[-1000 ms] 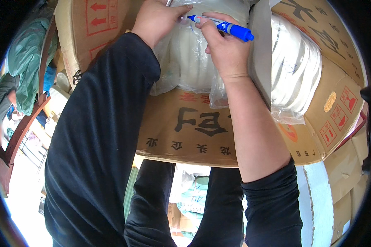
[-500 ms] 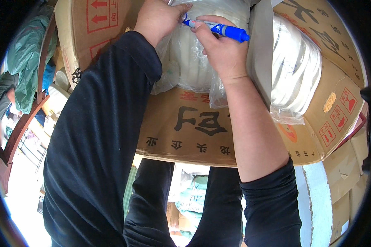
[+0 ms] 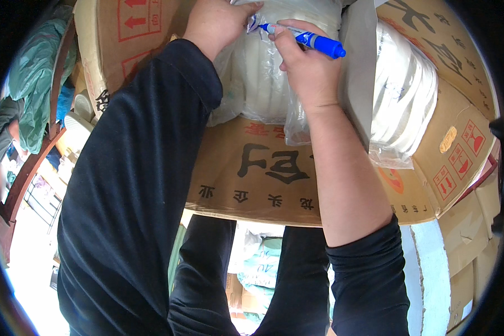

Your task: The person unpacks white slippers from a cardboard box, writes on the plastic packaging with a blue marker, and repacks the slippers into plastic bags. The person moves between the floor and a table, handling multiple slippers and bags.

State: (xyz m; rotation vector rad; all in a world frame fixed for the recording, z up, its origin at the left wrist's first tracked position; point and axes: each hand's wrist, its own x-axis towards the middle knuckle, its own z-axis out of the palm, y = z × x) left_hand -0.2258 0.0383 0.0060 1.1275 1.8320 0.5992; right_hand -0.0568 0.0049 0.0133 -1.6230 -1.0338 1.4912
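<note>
My right hand (image 3: 313, 67) is closed round a blue marker pen (image 3: 319, 43), its tip pointing left toward the plastic. Blue ink strokes (image 3: 252, 23) show on the clear plastic bag (image 3: 263, 84), just left of that tip. At the same spot my left hand (image 3: 217, 25) pinches the bag, holding the inked part taut. White, ridged stacked items fill the bag; their exact kind is hard to make out. The bag lies inside an open cardboard box (image 3: 252, 193).
A grey divider (image 3: 357, 67) stands right of the bag. Beyond it lies another clear bag of white items (image 3: 403, 92) with blue marks. Green plastic (image 3: 39, 84) hangs at far left, near part of another person (image 3: 8, 134). Brown cartons (image 3: 467, 224) are stacked at right.
My right hand and the marker have shifted slightly right, drawing the tip away from the left fingers. The blue strokes on the bag show more plainly. My left hand keeps its pinch.
</note>
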